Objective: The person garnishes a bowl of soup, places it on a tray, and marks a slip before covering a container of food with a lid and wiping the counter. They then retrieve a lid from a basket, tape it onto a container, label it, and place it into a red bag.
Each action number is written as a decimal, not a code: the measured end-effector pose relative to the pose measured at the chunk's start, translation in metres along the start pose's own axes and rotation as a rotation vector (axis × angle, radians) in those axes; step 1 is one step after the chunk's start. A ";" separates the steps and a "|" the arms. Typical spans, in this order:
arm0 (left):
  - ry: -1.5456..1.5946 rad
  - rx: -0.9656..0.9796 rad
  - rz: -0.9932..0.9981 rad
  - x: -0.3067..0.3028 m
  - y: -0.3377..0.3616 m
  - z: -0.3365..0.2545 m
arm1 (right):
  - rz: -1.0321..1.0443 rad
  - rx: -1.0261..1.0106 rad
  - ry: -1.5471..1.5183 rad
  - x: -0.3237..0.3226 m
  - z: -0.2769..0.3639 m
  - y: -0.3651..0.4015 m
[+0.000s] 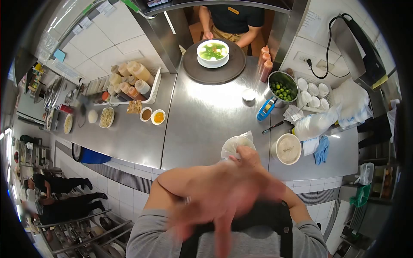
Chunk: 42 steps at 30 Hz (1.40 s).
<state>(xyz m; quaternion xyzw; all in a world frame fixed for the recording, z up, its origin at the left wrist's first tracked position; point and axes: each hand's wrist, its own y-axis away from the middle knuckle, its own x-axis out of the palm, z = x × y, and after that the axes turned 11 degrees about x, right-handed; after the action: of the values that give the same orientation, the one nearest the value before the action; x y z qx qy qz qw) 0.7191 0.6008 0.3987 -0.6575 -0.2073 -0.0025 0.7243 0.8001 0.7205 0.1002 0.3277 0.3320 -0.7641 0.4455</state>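
Two blurred hands (232,189) hover above the steel kitchen counter (202,116), fingers' state untellable.

A white bowl of green soup (212,51) sits on a round dark tray (202,74) at the far edge of the steel counter (202,120), where another person (234,19) stands. Three sauce bottles (265,64) stand just right of the tray, beside a steel pot of limes (283,88). A lidded tub (287,148) and a blue cloth (321,150) lie near the right near edge. Two small sauce bowls (152,115) sit left of the middle, in front of a white tray of squeeze bottles (129,81).
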 end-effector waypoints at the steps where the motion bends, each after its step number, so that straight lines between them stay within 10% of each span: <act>1: 0.190 -0.020 -0.008 -0.005 -0.009 -0.003 | 0.012 0.007 0.013 -0.002 0.001 -0.001; 4: 0.611 -0.160 0.066 -0.024 -0.034 -0.015 | 0.025 0.021 0.029 -0.004 0.004 -0.001; 8: 0.518 -0.019 0.056 -0.007 -0.037 -0.013 | -0.019 0.028 0.015 -0.001 0.000 0.003; 13: 0.481 -0.331 0.180 -0.019 -0.052 -0.023 | -0.023 0.047 -0.003 -0.003 0.002 0.007; 18: 0.122 0.347 -0.029 0.008 -0.026 0.005 | -0.009 0.038 0.045 -0.005 0.002 0.004; 23: 0.272 0.082 0.085 -0.007 -0.016 -0.020 | 0.039 -0.017 -0.123 -0.025 0.012 0.002; 29: -0.352 0.232 -0.065 -0.022 0.041 -0.004 | -0.258 0.177 -0.130 -0.070 -0.062 -0.047; 37: -0.980 -1.157 0.458 -0.114 0.207 -0.044 | 0.489 0.534 0.565 -0.090 -0.145 -0.080; 42: -1.114 -1.292 0.619 -0.135 0.260 -0.053 | 0.522 0.517 0.553 -0.066 -0.124 -0.083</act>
<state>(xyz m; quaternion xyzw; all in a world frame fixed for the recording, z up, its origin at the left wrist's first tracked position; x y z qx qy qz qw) 0.6831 0.5493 0.1076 -0.8682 -0.2998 0.3949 -0.0224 0.7765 0.8816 0.1007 0.6925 0.1431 -0.5680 0.4212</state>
